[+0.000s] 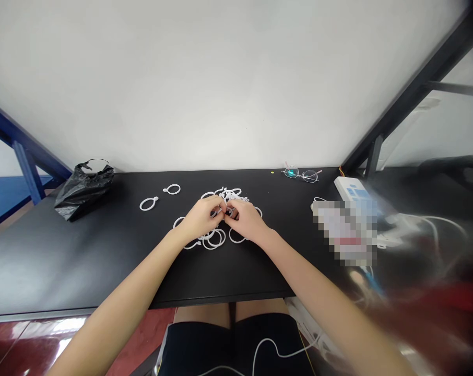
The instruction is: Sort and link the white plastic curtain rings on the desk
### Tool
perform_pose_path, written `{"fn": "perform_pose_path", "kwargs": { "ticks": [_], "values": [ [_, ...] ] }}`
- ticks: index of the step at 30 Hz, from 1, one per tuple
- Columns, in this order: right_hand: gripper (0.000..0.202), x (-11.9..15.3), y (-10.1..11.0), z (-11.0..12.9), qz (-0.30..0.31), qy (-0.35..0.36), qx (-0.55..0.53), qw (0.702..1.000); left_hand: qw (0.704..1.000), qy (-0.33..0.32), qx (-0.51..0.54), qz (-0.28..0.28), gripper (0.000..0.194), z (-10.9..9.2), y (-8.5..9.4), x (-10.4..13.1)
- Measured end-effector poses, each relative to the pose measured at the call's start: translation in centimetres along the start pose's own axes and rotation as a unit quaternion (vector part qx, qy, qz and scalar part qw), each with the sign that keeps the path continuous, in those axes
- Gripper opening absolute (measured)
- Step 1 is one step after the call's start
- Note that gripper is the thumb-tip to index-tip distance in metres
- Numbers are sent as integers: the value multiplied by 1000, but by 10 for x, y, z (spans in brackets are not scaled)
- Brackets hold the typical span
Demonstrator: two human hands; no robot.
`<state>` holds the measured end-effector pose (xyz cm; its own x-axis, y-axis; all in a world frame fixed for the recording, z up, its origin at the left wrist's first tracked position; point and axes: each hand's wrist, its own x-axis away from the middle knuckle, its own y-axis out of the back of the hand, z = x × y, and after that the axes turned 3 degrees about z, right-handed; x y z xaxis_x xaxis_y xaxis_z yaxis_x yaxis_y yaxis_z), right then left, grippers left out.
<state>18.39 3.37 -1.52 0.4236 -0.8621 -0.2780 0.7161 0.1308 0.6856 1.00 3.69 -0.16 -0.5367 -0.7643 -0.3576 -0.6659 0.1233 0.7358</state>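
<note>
A loose pile of white rings (214, 239) lies on the black table, around and beneath both hands. My left hand (202, 216) is closed in a pinch over the pile, its fingertips on a white ring. Close against it, my right hand (244, 216) also pinches at a small white part; the fingertips of the two hands nearly touch. What exactly lies between the fingers is partly hidden. Two separate white rings, one nearer (148, 204) and one farther back (173, 189), rest to the left of the pile.
On the black table (103, 261), a crumpled black plastic bag (85, 188) sits at the back left. Eyeglasses (301, 174) lie near the wall at the back right. A white box (352, 189), a blurred-out object and white cables occupy the right side.
</note>
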Motion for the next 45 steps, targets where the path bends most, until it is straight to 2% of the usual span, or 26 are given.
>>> {"fn": "perform_pose_path", "kwargs": {
  "ticks": [20, 45],
  "values": [
    [8, -1, 1, 1, 5, -3, 6, 1000, 997, 2, -69, 18, 15, -4, 0, 1],
    [6, -1, 0, 1, 6, -1, 5, 1000, 997, 7, -75, 27, 14, -2, -1, 2]
  ]
}}
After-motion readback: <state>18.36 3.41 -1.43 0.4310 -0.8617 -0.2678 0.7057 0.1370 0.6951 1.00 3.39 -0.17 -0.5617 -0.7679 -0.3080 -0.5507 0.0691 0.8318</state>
